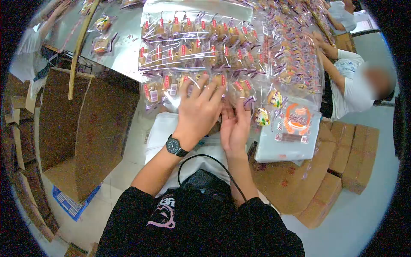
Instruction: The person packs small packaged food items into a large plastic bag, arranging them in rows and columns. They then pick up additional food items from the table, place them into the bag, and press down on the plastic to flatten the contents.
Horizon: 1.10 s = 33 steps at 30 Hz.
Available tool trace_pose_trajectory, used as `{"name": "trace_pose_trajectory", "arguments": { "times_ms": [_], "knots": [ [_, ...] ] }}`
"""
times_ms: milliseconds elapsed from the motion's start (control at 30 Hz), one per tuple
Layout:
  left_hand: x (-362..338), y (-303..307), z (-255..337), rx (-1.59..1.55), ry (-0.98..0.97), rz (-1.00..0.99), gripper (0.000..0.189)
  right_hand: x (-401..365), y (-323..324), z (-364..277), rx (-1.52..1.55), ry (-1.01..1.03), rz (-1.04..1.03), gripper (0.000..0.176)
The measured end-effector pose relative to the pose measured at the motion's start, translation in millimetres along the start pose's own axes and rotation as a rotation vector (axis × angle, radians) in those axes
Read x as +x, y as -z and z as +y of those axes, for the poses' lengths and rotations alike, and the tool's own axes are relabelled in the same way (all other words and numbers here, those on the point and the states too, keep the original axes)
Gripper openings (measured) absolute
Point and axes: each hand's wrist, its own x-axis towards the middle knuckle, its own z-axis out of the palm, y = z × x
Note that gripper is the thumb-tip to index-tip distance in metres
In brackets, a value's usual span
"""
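Rows of small wrapped snack packs [188, 49] with red labels lie on the metal table, under clear plastic in places. My left hand [200, 107], with a black watch [173, 145] on the wrist, lies palm down over the nearest row, its fingers spread on the packs. Close to its right, my right hand [235, 126] is turned partly palm up at the row's front edge, fingers apart beside a pack [243, 88]. Whether anything lies between the two hands is hard to make out. A stack of printed clear bags [289, 137] sits to the right.
More packs [295, 64] fill the table's right side. An open cardboard box [85, 128] stands at the left, with a wooden stick [78, 55] above it. Closed cartons [359, 154] are at the right. A person in white [357, 92] works at the right edge; another person's arm shows upper left.
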Motion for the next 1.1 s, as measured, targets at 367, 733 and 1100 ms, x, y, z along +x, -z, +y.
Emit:
{"name": "trace_pose_trajectory", "arguments": {
  "times_ms": [367,733,1100],
  "knots": [
    [-1.2,0.8,-4.0,0.051,-0.011,-0.039,0.04,-4.9,10.9,-8.5,-0.183,0.051,0.021,0.042],
    [4.4,9.7,-2.0,-0.001,-0.04,0.033,0.031,-5.2,28.1,-5.8,-0.437,0.394,-0.052,0.052],
    [2.3,16.3,-1.1,-0.044,-0.002,0.017,0.044,6.7,18.1,-5.5,-1.272,1.027,-0.021,0.053]
  ]
}}
